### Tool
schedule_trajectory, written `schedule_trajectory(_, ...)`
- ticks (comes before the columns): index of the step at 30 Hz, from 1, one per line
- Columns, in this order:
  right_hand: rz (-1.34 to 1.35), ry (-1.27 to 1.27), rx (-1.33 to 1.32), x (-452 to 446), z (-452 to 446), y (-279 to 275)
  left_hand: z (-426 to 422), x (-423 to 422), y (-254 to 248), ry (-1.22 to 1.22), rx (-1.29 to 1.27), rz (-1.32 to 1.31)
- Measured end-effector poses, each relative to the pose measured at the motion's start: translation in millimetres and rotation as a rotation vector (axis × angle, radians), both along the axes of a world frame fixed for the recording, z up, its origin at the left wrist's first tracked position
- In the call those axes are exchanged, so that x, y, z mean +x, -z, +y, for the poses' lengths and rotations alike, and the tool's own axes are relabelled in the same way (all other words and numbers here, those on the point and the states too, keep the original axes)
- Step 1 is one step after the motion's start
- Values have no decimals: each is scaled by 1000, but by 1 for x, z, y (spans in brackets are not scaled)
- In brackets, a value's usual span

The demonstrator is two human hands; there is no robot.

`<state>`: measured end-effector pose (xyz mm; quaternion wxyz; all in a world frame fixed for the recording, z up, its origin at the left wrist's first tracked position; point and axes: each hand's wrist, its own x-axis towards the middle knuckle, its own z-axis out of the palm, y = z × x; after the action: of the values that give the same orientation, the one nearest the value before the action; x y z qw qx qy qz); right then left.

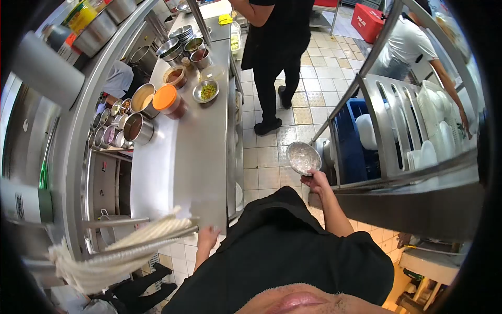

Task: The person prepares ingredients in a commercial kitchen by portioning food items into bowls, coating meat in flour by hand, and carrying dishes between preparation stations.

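Observation:
My right hand (316, 181) grips the near rim of a round metal bowl (291, 162), held out over the tiled floor. Whitish, speckled contents fill the bowl; I cannot make out what they are. My left hand (208, 238) is low beside the near corner of the steel counter (178, 178). Its fingers are mostly turned away, and nothing shows in it. Whether it touches the counter edge is unclear. Bundled white cord or cloth (125, 251) hangs on a metal rail to its left.
On the counter stand an orange-lidded tub (166, 99), a bowl of chopped greens (207, 92) and several sauce pots. A person in black (277, 47) stands ahead in the aisle. At right, another person (405, 44) reaches toward a dish rack (439, 110) beside a blue crate (358, 141).

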<state>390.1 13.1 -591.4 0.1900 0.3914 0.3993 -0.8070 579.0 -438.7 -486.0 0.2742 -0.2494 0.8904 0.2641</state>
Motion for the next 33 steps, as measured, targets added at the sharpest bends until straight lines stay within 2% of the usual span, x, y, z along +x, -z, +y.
schedule_trajectory(3,-2,7,-11,-55,2,6,25,-133,-26,-49,114,446)
schedule_trajectory(6,6,-3,-17,-122,2,21,43,-294,-74,-119,368,744)
schedule_trajectory(7,13,-9,-19,-147,0,23,37,-347,-82,-52,462,895)
schedule_trajectory(9,56,-54,-32,-195,4,30,51,-445,-147,15,532,1060)
schedule_trajectory(10,69,-62,-44,-219,6,31,43,-497,-163,39,415,1137)
schedule_trajectory(11,78,-72,-57,-241,7,31,50,-540,-194,-67,553,1133)
schedule_trajectory(12,87,-82,-68,-264,9,30,20,-602,-199,41,421,1195)
schedule_trajectory(14,80,-97,-92,-307,15,27,5,-693,-237,-36,229,1342)
schedule_trajectory(16,69,-104,-93,-349,22,20,2,-763,-277,-168,86,1404)
schedule_trajectory(18,90,-107,-90,-387,30,12,-19,-829,-298,-271,-166,1426)
schedule_trajectory(21,138,-83,-84,-442,41,0,-30,-882,-321,-141,-368,1524)
schedule_trajectory(24,113,-48,-65,-489,58,11,-76,-936,-298,15,144,1638)
schedule_trajectory(26,116,-19,-56,-516,65,12,-85,-957,-290,-32,118,1605)
schedule_trajectory(28,74,8,-34,-546,72,37,-77,-956,-288,-61,109,1566)
schedule_trajectory(29,56,20,-16,-561,80,43,-60,-952,-291,-102,131,1627)
schedule_trajectory(32,34,27,58,-610,85,31,-36,-961,-292,-111,-28,1935)
schedule_trajectory(33,30,21,62,-627,87,27,-43,-967,-287,-119,31,1873)
